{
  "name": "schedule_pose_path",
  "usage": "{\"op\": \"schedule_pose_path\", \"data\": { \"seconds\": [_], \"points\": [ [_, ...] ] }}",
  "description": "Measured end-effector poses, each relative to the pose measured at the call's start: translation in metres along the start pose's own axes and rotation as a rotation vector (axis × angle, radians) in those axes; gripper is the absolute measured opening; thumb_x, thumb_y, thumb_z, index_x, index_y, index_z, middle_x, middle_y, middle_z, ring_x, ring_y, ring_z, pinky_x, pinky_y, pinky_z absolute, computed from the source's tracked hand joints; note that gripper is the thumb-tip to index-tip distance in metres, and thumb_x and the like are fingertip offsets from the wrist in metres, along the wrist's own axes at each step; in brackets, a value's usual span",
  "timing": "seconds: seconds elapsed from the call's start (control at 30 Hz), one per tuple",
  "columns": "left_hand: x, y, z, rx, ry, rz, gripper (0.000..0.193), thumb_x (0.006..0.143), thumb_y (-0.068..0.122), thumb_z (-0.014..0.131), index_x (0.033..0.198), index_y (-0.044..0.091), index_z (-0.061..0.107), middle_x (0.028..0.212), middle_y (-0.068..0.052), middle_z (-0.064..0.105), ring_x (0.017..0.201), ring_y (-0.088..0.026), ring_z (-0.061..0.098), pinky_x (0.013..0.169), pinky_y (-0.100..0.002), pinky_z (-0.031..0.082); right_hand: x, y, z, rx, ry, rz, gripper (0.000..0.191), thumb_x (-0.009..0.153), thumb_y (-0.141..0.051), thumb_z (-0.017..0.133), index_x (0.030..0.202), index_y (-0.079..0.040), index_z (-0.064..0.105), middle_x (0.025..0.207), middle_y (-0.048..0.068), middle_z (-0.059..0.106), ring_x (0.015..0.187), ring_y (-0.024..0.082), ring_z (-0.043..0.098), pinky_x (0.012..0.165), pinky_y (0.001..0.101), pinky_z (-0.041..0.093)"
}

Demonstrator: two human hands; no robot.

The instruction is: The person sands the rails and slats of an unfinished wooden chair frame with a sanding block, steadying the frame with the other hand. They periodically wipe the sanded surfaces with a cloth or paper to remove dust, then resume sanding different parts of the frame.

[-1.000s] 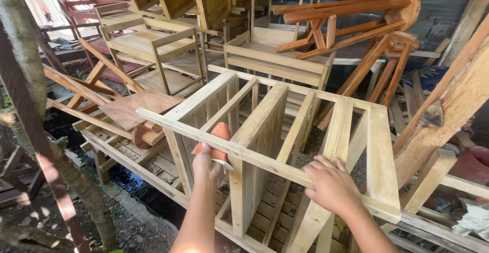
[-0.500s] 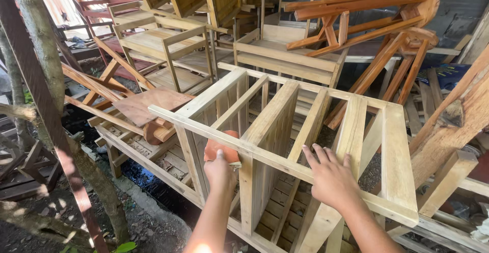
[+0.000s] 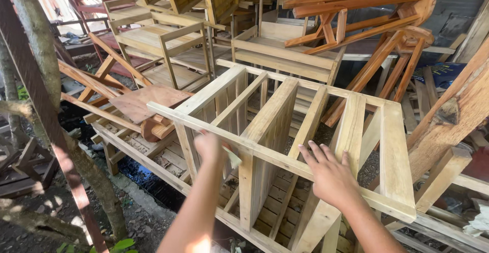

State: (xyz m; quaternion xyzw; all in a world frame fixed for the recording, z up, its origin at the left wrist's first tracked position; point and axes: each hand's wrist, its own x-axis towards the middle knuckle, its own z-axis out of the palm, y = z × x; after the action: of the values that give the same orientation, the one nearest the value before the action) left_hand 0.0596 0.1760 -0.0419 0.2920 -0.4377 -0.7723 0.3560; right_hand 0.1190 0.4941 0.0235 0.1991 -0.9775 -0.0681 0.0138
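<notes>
Post: a rough trunk point(image 3: 38, 44) stands at the far left, reaching from the top edge down to the dirt.
Pallet: a slatted pallet point(image 3: 168, 156) lies low on the ground, partly under the frame.
Board: a reddish board point(image 3: 145, 100) rests on planks just left of the frame.
Frame: a pale wooden frame point(image 3: 285, 130) fills the middle; its long rails run from lower left to upper right, its open bays face up, and nothing lies in them.
Left hand: blurred left hand point(image 3: 211, 146) at the near rail, pinching a small pale scrap point(image 3: 233, 157), fingers closed on it.
Right hand: right hand point(image 3: 331, 174) lies flat on the near rail, fingers spread wide, holding nothing.
Crate: a slatted crate point(image 3: 163, 46) stands behind, upper left; contents cannot be told.
Stool: an orange stool point(image 3: 377, 23) lies tipped at upper right, legs pointing left and down.
</notes>
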Motion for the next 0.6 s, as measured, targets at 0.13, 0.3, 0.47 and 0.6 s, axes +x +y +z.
{"op": "schedule_pose_path", "data": {
  "seconds": [0.13, 0.3, 0.47, 0.6],
  "points": [
    [0.012, 0.014, 0.009, -0.051, -0.029, -0.059, 0.036, 0.106, 0.017, 0.044, 0.09, -0.012, 0.058, 0.075, -0.021, 0.062, 0.052, -0.027, 0.059, 0.047, -0.043, 0.047, 0.001, -0.001, -0.004, 0.001, -0.05, -0.01, 0.102, 0.079, 0.005, 0.052, 0.16, -0.039, 0.011, 0.171, -0.005, 0.005, 0.156, 0.023, 0.014, 0.122, 0.0663, 0.013],
    [-0.009, -0.008, 0.019, 0.233, 0.032, 0.177, 0.019, 0.094, 0.004, 0.051, 0.103, -0.008, 0.062, 0.085, -0.017, 0.067, 0.069, -0.025, 0.065, 0.057, -0.041, 0.052, 0.003, -0.001, -0.007, 0.015, -0.065, -0.017, 0.102, 0.079, 0.005, 0.051, 0.161, -0.041, 0.01, 0.171, -0.008, 0.005, 0.157, 0.024, 0.012, 0.123, 0.0656, 0.013],
    [0.007, 0.025, 0.01, 0.225, 0.067, -0.053, 0.02, 0.095, -0.002, 0.042, 0.101, -0.012, 0.059, 0.089, -0.025, 0.067, 0.073, -0.038, 0.069, 0.058, -0.046, 0.054, 0.0, -0.001, -0.007, 0.017, -0.102, -0.071, 0.103, 0.08, 0.007, 0.049, 0.16, -0.041, 0.006, 0.17, -0.01, -0.004, 0.156, 0.025, 0.005, 0.121, 0.0668, 0.005],
    [0.01, 0.034, 0.015, 0.22, 0.023, 0.002, 0.019, 0.093, 0.001, 0.044, 0.1, -0.005, 0.061, 0.09, -0.019, 0.069, 0.08, -0.032, 0.072, 0.063, -0.04, 0.058, 0.003, 0.001, -0.011, 0.024, -0.096, -0.061, 0.096, 0.085, 0.006, 0.046, 0.16, -0.041, 0.008, 0.171, -0.012, -0.003, 0.158, 0.025, 0.006, 0.122, 0.0673, 0.005]
  ]
}}
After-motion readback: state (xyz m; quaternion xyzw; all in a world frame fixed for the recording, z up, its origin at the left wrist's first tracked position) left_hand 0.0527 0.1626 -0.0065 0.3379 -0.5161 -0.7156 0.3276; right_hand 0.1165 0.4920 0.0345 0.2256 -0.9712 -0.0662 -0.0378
